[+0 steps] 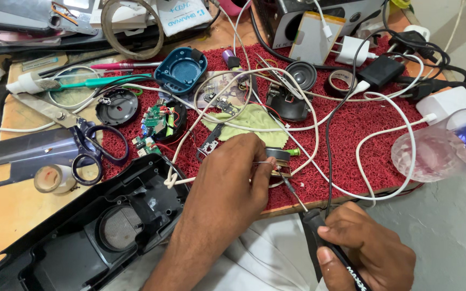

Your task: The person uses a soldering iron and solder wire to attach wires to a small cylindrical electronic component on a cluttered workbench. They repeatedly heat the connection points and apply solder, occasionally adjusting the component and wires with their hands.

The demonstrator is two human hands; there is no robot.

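Scissors (90, 148) lay at the bench's left edge, above an opened black speaker housing (90, 226). A green circuit board (156, 121) sat on the red mat (362, 134). The left hand (227, 180) pinched a thin wire (264, 162) against a small round part (279, 156) — mid-mat. The right hand (370, 250) gripped a soldering iron (319, 229) — tip beside that part.

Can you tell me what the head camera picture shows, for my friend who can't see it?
A person's left hand pinches a thin wire against a small round part, while the right hand holds a soldering iron with its tip there. They work over a red mat strewn with white cables, green circuit boards, scissors and an open black speaker shell.
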